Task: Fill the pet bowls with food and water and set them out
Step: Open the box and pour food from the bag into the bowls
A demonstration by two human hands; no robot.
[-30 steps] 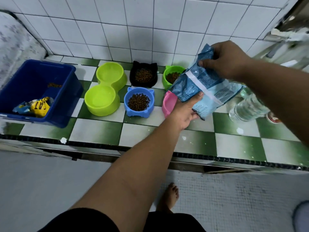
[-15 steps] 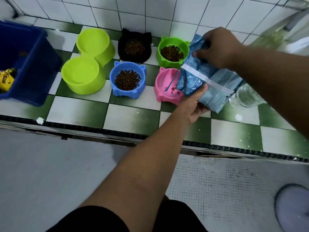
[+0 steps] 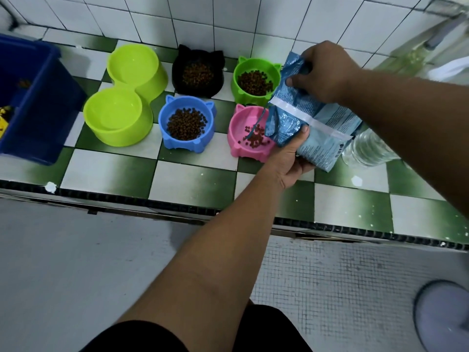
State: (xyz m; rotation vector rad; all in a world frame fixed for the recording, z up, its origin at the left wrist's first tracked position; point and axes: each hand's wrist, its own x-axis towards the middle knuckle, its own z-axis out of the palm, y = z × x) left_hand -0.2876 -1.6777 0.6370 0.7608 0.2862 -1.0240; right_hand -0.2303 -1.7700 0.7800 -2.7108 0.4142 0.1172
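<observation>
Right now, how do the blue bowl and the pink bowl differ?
The blue bowl holds a full heap of kibble; the pink bowl has only a few pieces. The bag tips over the pink bowl; nothing hangs over the blue bowl. Both have cat-ear rims and stand in the front row.

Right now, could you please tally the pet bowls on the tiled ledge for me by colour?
Lime-green plastic double bowl: 1
Black cat-eared plastic bowl: 1
Green cat-eared plastic bowl: 1
Blue cat-eared plastic bowl: 1
Pink cat-eared plastic bowl: 1
Total: 5
</observation>
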